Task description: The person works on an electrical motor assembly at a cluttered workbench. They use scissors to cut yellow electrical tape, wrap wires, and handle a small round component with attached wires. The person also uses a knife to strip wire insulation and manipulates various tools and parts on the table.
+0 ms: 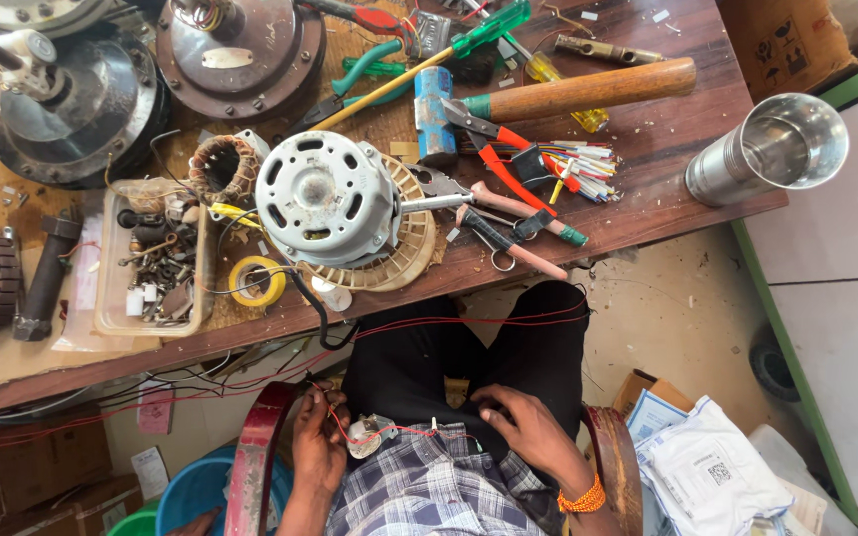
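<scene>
I sit at a wooden workbench [667,149], hands in my lap. My left hand [318,437] pinches a thin red wire [389,430] that runs to a small white part [367,435] lying on my checked shirt. My right hand [523,427] rests on my lap over dark trousers, fingers curled near the wire's other end; I cannot tell whether it grips the wire. On the bench in front of me lies a grey electric motor [325,199] with its shaft pointing right, on a cream plastic grille [404,260].
Hammer [558,94], red-handled cutters [494,149], pliers [513,238], screwdrivers and yellow tape roll [256,282] crowd the bench. A tray of small parts [151,268] and fan motors [240,50] lie at left. Steel tumbler [772,149] stands at right edge. Chair arms flank me; bags lie on floor.
</scene>
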Motion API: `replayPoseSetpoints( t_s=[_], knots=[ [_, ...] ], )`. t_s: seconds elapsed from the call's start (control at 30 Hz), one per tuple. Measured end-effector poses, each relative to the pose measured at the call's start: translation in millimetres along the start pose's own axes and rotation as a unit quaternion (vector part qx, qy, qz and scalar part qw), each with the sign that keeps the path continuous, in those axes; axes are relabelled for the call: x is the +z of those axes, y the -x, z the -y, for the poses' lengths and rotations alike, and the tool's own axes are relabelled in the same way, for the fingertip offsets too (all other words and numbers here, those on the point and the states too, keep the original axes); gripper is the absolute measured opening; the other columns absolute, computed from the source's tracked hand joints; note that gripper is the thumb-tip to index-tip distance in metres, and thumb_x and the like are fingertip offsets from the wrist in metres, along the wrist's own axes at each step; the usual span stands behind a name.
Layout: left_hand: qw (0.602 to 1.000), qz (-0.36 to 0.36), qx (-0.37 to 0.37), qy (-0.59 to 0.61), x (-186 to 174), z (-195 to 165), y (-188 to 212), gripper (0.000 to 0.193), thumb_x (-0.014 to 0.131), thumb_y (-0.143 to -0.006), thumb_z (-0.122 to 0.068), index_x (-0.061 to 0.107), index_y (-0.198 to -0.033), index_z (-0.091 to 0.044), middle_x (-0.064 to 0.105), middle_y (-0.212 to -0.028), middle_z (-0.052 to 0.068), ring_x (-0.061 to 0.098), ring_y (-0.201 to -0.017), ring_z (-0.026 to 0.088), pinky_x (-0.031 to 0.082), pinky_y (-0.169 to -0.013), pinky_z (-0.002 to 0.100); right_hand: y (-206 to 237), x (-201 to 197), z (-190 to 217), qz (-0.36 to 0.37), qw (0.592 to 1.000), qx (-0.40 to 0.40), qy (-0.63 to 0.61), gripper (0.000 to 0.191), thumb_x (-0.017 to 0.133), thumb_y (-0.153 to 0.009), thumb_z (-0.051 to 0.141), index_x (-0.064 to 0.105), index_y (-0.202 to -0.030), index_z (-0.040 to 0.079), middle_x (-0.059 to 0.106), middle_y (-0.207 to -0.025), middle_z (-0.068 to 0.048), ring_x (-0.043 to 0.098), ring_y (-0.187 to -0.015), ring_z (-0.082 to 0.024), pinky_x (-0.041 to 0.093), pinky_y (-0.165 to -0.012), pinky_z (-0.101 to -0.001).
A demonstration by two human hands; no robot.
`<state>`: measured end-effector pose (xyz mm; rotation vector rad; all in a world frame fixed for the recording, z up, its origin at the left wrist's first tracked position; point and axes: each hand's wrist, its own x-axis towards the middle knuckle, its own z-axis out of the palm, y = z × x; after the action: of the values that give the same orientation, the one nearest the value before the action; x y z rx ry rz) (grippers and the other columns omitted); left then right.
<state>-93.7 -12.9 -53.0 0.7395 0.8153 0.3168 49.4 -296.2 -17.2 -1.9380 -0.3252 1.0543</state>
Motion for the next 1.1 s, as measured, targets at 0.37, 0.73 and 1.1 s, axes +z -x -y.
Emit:
replayPoseSetpoints(
  t_s=[0.37,0.73,1.1],
  knots=[
    [1.0,0.013,0.012,0.008,5.0,-1.5,8.6,0.019,0.055,-0.106,-0.024,0.058,-0.113,-0.007,0.065,-0.09,0.007,0.051,-0.061,0.009,0.034,-0.046,0.019,2.4,4.7,-11.7,-0.014,0.999,-0.045,0.025,0.028,0.066,-0.094,0.017,0.068,-0.12,0.008,0.077,-0.106,-0.01,0.074,-0.091,-0.023,0.056,-0.078,-0.0354],
    [0.997,0.048,0.059,0.02,3.0,0.0,16.7,0.021,0.054,-0.107,-0.025,0.058,-0.11,-0.005,0.068,-0.091,0.01,0.053,-0.058,0.011,0.037,-0.048,0.021,22.2,1.2,13.3,-0.112,0.981,-0.136,-0.084,0.026,0.065,-0.096,0.009,0.069,-0.121,0.002,0.078,-0.097,-0.012,0.072,-0.086,-0.02,0.058,-0.077,-0.0311],
    [0.991,0.11,0.071,0.018,-10.3,3.8,27.5,0.022,0.053,-0.11,-0.025,0.057,-0.115,-0.004,0.069,-0.092,0.01,0.054,-0.06,0.011,0.043,-0.055,0.022,190.7,-95.3,202.2,-0.112,0.841,-0.529,-0.014,0.035,0.068,-0.099,0.034,0.06,-0.128,0.015,0.074,-0.09,-0.006,0.076,-0.076,-0.017,0.064,-0.077,-0.0388]
  ],
)
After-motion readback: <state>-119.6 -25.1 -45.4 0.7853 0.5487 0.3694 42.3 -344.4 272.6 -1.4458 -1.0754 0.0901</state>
